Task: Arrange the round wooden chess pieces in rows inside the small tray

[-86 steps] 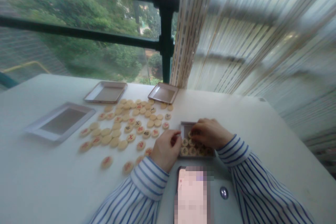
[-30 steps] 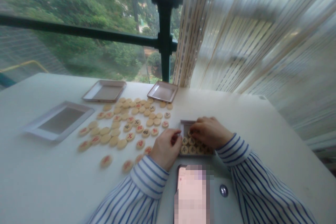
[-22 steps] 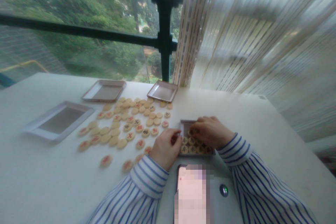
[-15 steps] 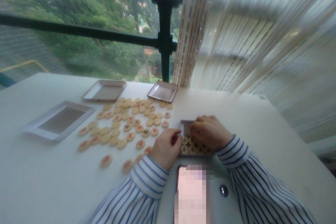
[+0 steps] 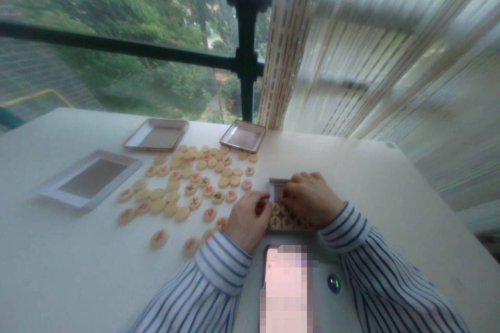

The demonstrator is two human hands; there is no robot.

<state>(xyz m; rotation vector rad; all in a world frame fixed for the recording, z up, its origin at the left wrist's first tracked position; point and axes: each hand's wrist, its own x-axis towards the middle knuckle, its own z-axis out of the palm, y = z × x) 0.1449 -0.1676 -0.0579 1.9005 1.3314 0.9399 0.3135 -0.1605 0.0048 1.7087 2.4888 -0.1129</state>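
A small rectangular tray (image 5: 276, 183) holds rows of round wooden Chinese chess pieces (image 5: 275, 222) with dark characters. My right hand (image 5: 310, 195) reaches over the tray from the right, its fingers bent down and closed at a piece inside; the hand covers much of the far right part. At the tray's left edge is my left hand (image 5: 248, 218), with thumb and fingers curled together; whatever is between them is hidden. Left of this hand many loose pieces (image 5: 170, 209) lie spread on the white table (image 5: 86, 260), some showing red or black characters, others plain.
Two shallow trays, a left one (image 5: 135, 140) and a right one (image 5: 224, 141), stand at the table's far side. A larger white-rimmed tray (image 5: 84, 200) lies at the left. Before me are a phone (image 5: 287, 291) and a small dark oval object (image 5: 334, 283) with a green light.
My right fingers have shifted very slightly in the tray. My left hand keeps its place. A green light now shows on the small oval object.
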